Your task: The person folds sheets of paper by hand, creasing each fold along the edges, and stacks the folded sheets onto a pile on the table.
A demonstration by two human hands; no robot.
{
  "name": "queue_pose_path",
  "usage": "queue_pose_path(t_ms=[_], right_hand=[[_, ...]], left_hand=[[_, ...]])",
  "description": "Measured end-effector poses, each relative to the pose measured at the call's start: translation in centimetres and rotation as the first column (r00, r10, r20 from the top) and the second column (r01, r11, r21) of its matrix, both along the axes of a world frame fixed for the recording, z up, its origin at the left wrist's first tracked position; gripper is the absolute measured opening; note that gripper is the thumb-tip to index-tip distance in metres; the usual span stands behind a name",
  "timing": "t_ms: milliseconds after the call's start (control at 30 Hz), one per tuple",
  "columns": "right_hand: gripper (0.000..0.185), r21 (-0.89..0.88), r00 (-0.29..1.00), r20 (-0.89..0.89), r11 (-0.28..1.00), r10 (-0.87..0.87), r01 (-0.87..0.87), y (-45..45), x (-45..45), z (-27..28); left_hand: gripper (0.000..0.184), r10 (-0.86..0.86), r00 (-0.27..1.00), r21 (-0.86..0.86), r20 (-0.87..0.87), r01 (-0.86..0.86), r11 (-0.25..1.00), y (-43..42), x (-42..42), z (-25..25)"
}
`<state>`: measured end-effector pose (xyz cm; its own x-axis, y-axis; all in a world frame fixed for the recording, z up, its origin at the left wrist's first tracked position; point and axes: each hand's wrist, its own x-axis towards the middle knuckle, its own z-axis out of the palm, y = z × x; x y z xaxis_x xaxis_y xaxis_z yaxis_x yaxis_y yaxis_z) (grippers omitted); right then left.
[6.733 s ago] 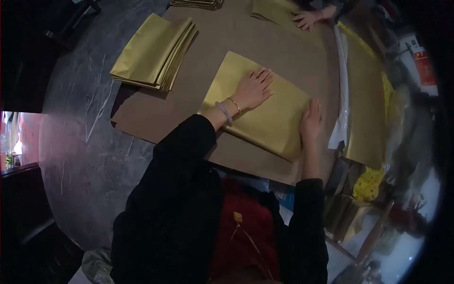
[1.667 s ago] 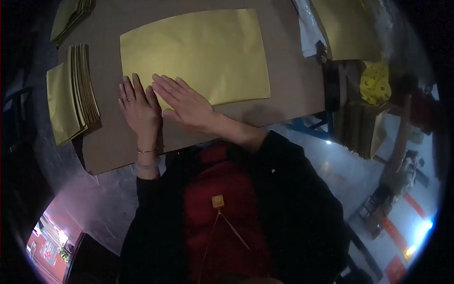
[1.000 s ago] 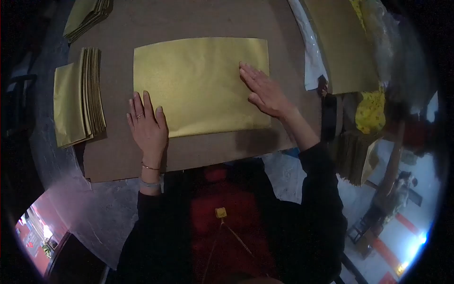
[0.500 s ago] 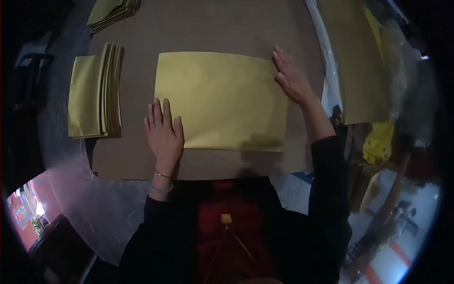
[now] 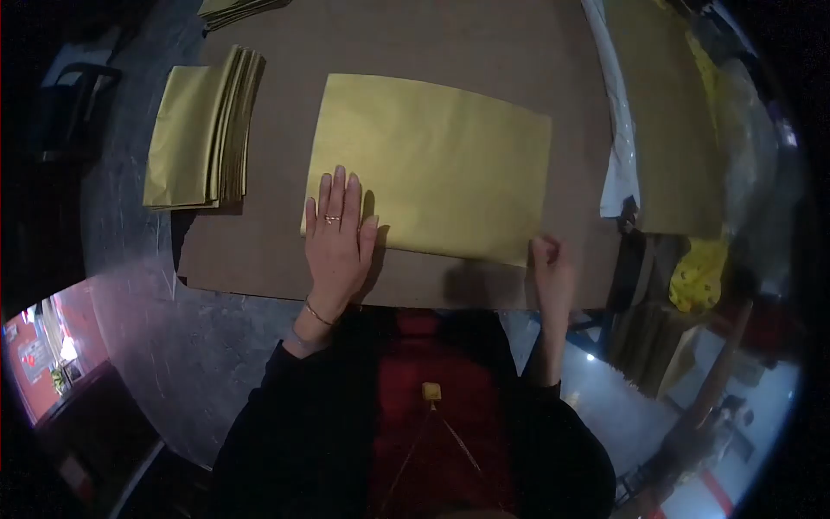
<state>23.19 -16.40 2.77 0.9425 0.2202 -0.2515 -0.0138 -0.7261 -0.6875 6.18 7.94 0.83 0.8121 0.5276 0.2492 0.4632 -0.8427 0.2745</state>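
Note:
A gold paper sheet (image 5: 441, 164) lies flat on the brown tabletop (image 5: 415, 35). My left hand (image 5: 339, 233), with a ring and bracelets, rests palm down over the sheet's lower left part, fingers stretched and nothing gripped. At the sheet's lower right corner is my right hand (image 5: 552, 264), its fingers curled together and touching the corner. Whether the corner is pinched between the fingertips is hard to see.
A stack of folded gold paper (image 5: 207, 130) sits at the table's left edge, with another stack (image 5: 238, 10) behind it. Along the right lie a white plastic strip (image 5: 616, 112) and large gold sheets (image 5: 666, 130). A yellow bag (image 5: 696, 277) hangs below them.
My right hand has come down from the sheet's right edge to its lower right corner, and its fingers have closed. My left hand stays flat at the lower left. The view has shifted.

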Motion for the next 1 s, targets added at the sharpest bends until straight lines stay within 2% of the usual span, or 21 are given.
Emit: queue_pose_path(t_ms=[67,100,167,200,267,367,400,467,500,567,600,633,733,800,833,867,967,1000], right_hand=[[0.041,-0.013,0.996,-0.086,1.0,0.005,-0.006,0.5,-0.5,-0.1],[0.041,-0.021,0.997,-0.076,1.0,-0.016,0.014,0.2,-0.3,-0.9],[0.044,-0.082,0.994,0.022,0.991,0.105,-0.103,-0.3,0.0,-2.7],[0.044,-0.085,0.994,0.025,0.991,0.105,-0.102,-0.2,0.3,-2.7],[0.047,-0.19,0.993,0.044,0.977,0.11,-0.1,0.2,0.2,-2.3],[0.049,-0.092,0.982,0.058,0.981,0.177,-0.171,-0.5,0.7,-2.2],[0.047,-0.035,0.996,-0.06,0.997,0.066,-0.068,0.0,0.0,-0.7],[0.045,0.235,0.996,-0.09,0.972,0.003,0.018,-0.9,-0.2,-2.2],[0.04,0.172,0.984,-0.18,0.985,0.003,0.028,-1.4,0.2,-2.2],[0.036,0.525,0.884,-0.452,0.837,0.118,0.156,-1.5,-0.9,-2.4],[0.033,0.552,0.866,-0.492,0.8,0.088,0.232,-1.4,-1.3,-3.0],[0.033,0.558,0.86,-0.496,0.802,0.119,0.211,-1.7,-1.4,-3.6],[0.029,0.431,0.894,-0.445,0.888,0.056,0.16,-3.1,-0.9,-4.1],[0.028,0.465,0.922,-0.384,0.873,0.054,0.143,-4.1,-0.6,-3.9],[0.027,0.501,0.945,-0.323,0.856,0.048,0.128,-4.7,-0.4,-3.7],[0.027,0.444,0.921,-0.383,0.859,-0.076,0.256,-5.2,0.2,-4.2],[0.025,0.445,0.938,-0.301,0.844,-0.173,0.299,-6.1,0.3,-4.4],[0.02,0.527,0.927,-0.312,0.774,-0.21,0.352,-5.9,0.1,-4.7]], left_hand=[[0.053,-0.25,0.965,-0.175,-0.078,0.233,0.957,-2.3,-0.3,0.5],[0.056,-0.347,0.932,-0.199,-0.104,0.323,0.925,-3.3,-0.4,0.6],[0.057,-0.416,0.899,-0.21,-0.133,0.385,0.899,-4.7,-0.8,-0.4],[0.057,-0.462,0.869,-0.217,-0.176,0.424,0.879,-5.3,-1.1,-1.1],[0.057,-0.439,0.88,-0.192,-0.182,0.406,0.894,-5.8,-1.2,-2.0],[0.058,-0.438,0.885,-0.156,-0.156,0.416,0.896,-5.9,-1.1,-1.7],[0.058,-0.395,0.902,-0.152,-0.175,0.372,0.916,-5.9,-1.0,-1.9],[0.058,-0.447,0.887,-0.167,-0.116,0.426,0.889,-5.9,-1.1,-2.1],[0.058,-0.398,0.907,-0.159,-0.138,0.377,0.913,-6.1,-1.1,-2.2],[0.06,-0.448,0.889,-0.194,-0.089,0.426,0.884,-5.7,-1.4,-2.2],[0.06,-0.413,0.905,-0.184,-0.105,0.39,0.902,-5.9,-1.3,-2.4],[0.061,-0.42,0.903,-0.172,-0.091,0.401,0.9,-6.0,-1.2,-2.5],[0.061,-0.42,0.902,-0.113,-0.101,0.409,0.906,-6.2,-1.7,-2.2],[0.061,-0.413,0.893,-0.118,-0.179,0.397,0.91,-6.7,-2.0,-2.0],[0.061,-0.378,0.917,-0.111,-0.128,0.365,0.924,-7.0,-2.2,-2.4],[0.061,-0.394,0.911,-0.116,-0.119,0.382,0.917,-7.3,-2.5,-2.7],[0.062,-0.272,0.953,-0.152,-0.132,0.251,0.956,-7.5,-3.1,-2.5],[0.062,-0.299,0.946,-0.16,-0.125,0.278,0.947,-7.6,-3.2,-2.6]])
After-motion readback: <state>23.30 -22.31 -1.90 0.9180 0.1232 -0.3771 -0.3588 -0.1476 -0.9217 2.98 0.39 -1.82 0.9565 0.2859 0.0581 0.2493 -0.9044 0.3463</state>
